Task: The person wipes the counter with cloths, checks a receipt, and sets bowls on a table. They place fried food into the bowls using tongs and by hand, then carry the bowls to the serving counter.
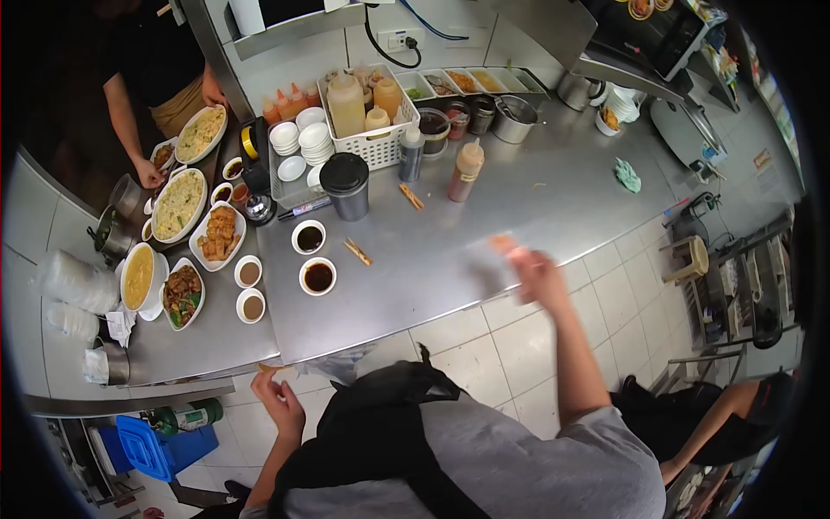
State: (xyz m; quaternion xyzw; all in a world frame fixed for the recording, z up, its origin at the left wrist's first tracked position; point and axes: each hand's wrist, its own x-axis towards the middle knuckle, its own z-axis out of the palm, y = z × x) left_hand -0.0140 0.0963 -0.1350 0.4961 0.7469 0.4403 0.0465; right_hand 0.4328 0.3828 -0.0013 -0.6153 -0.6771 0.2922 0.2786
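Observation:
My left hand [281, 405] is low at the counter's front edge, fingers bent, with a thin tan piece [273, 368] at the fingertips; its kind is unclear. Over the counter's front edge, my right hand [538, 275] is smeared by motion. A pinkish-orange patch [501, 245] shows at its fingertips, too blurred to name. Farther back stands a squeeze bottle of reddish-brown sauce [466, 173]. Two small wooden clips [357, 252] lie on the steel counter [424, 268], one beside two white cups of dark sauce [318, 275]. A lidded dark cup [346, 186] stands behind them.
Filled dishes, among them fried rice [179, 204] and fried cutlet [218, 234], crowd the left. A white basket of bottles [372, 149] stands at the back. A green cloth [628, 175] lies right. One person [130, 104] reaches over the dishes; another [718, 424] is behind right.

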